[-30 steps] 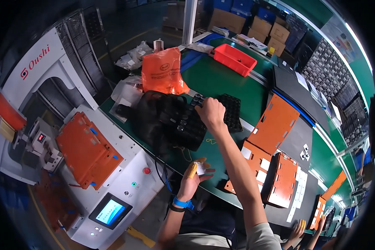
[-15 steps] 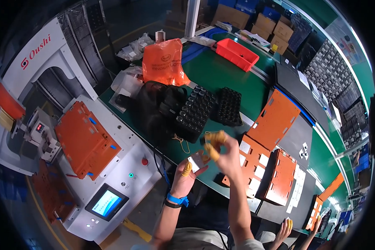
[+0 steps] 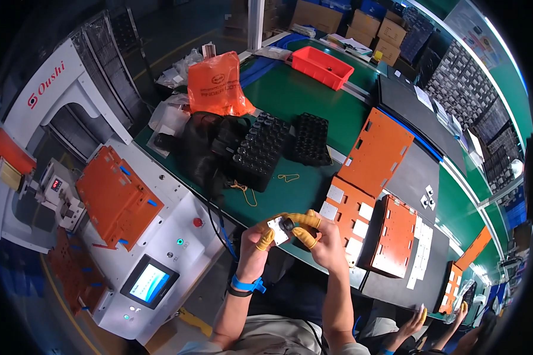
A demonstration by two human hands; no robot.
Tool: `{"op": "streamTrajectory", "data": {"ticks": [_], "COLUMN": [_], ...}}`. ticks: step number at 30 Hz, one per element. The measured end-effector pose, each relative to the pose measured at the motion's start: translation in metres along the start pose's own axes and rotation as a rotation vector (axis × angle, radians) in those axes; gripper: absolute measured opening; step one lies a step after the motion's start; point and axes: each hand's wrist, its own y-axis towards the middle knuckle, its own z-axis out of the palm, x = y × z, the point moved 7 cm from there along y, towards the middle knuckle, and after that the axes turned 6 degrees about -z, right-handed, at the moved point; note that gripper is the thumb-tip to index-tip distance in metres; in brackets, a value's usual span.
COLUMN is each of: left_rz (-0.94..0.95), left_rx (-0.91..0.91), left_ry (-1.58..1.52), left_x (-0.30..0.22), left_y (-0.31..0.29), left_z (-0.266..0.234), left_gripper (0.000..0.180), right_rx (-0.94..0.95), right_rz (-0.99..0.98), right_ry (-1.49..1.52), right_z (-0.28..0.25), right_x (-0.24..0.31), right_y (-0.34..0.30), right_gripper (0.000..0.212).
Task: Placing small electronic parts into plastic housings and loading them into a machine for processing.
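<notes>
A white plate (image 3: 276, 232) is pinched by the left hand (image 3: 255, 245) — a small black part (image 3: 288, 225) is gripped right at it by the right hand (image 3: 326, 241).

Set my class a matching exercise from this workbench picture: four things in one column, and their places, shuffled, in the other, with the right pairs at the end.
Things:
1. white plate
2. black round part
3. red bin
4. red button

Places:
A. on the green table
B. in the right hand
C. on the white machine
D. in the left hand

Right pairs: 1-D, 2-B, 3-A, 4-C
</notes>
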Motion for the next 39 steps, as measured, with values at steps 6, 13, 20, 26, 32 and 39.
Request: {"op": "streamTrajectory", "data": {"ticks": [6, 13, 20, 26, 32, 39], "left_rz": [0.113, 0.070, 0.054, 0.045, 0.010, -0.065], "left_rx": [-0.035, 0.024, 0.042, 0.019, -0.105, -0.120], "left_ry": [0.310, 0.237, 0.321, 0.284, 0.227, 0.262], "left_x": [-0.007, -0.009, -0.004, 0.006, 0.018, 0.047], "left_y": [-0.006, -0.007, -0.008, -0.009, -0.004, 0.005], "left_z": [-0.001, 0.009, 0.012, 0.009, 0.015, 0.017], "left_gripper": [0.050, 0.056, 0.056, 0.055, 0.051, 0.040], "right_rx": [0.076, 0.060, 0.016, 0.032, 0.129, -0.370], "right_rz": [0.003, -0.038, -0.068, -0.209, -0.135, -0.107], "right_ry": [-0.169, -0.450, -0.527, -0.649, -0.554, -0.497], "right_z": [-0.004, -0.012, -0.008, -0.012, -0.004, -0.025], "right_x": [0.015, 0.018, 0.028, 0.037, 0.025, -0.031], "right_y": [-0.008, -0.019, -0.023, -0.028, -0.033, -0.053], "right_gripper": [0.026, 0.029, 0.027, 0.013, 0.020, 0.030]}}
